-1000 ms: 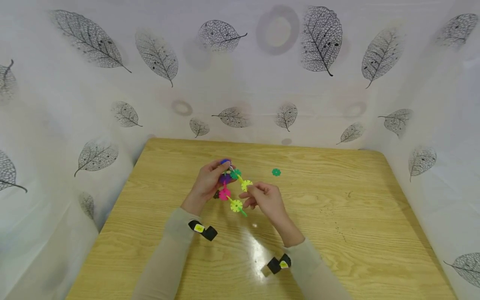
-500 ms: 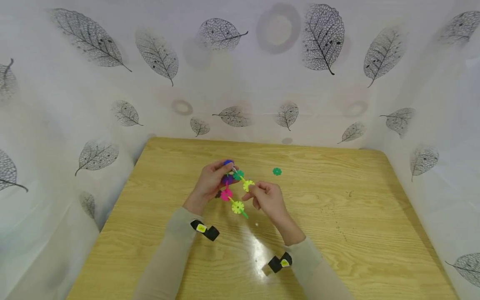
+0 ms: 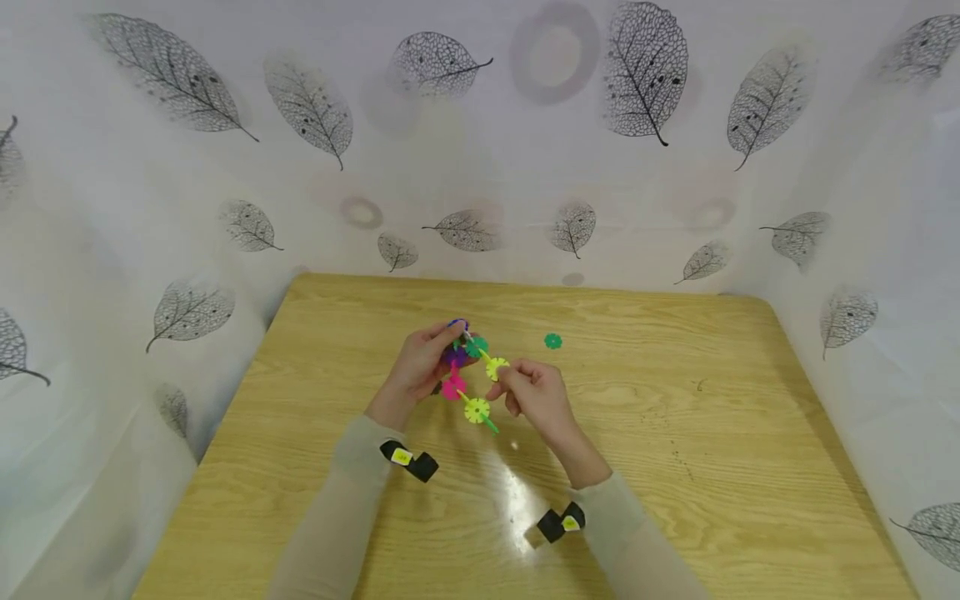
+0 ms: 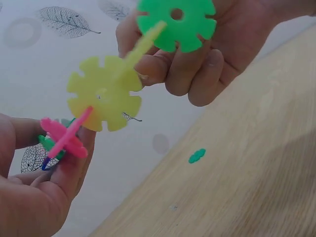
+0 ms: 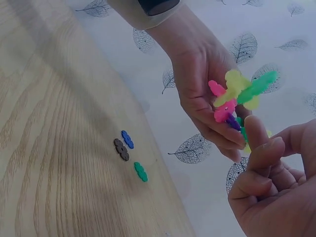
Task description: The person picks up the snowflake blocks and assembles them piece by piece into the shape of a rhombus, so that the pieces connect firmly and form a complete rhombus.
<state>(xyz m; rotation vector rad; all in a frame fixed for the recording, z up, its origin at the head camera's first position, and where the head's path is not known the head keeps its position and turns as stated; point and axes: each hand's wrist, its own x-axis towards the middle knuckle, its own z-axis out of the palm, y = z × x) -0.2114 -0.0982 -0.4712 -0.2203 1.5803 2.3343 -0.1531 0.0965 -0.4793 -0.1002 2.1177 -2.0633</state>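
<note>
A chain of interlocked, notched plastic flower discs stretches between both hands above the table. My left hand [image 3: 414, 364] grips its upper end, the thumb pressing near a blue disc [image 3: 458, 322]. Beside those fingers are a purple disc [image 3: 454, 357] and a teal disc [image 3: 477, 346]. From there one branch hangs down through a pink disc [image 3: 453, 387] and a yellow disc [image 3: 477, 410] to a green disc [image 4: 178, 22] seen edge-on in the head view. My right hand [image 3: 538, 398] pinches another yellow disc [image 3: 495, 366] on the second branch, between thumb and index finger.
A loose green disc [image 3: 552, 341] lies on the wooden table [image 3: 675, 500], beyond the right hand. In the right wrist view, a blue disc [image 5: 127, 139] and a brown disc [image 5: 121, 149] also lie there. A leaf-patterned curtain [image 3: 480, 150] surrounds the table's back and sides.
Both hands and the chain have shifted very slightly to the right. The blue disc under the left thumb has turned more edge-on. Each hand keeps its hold.
</note>
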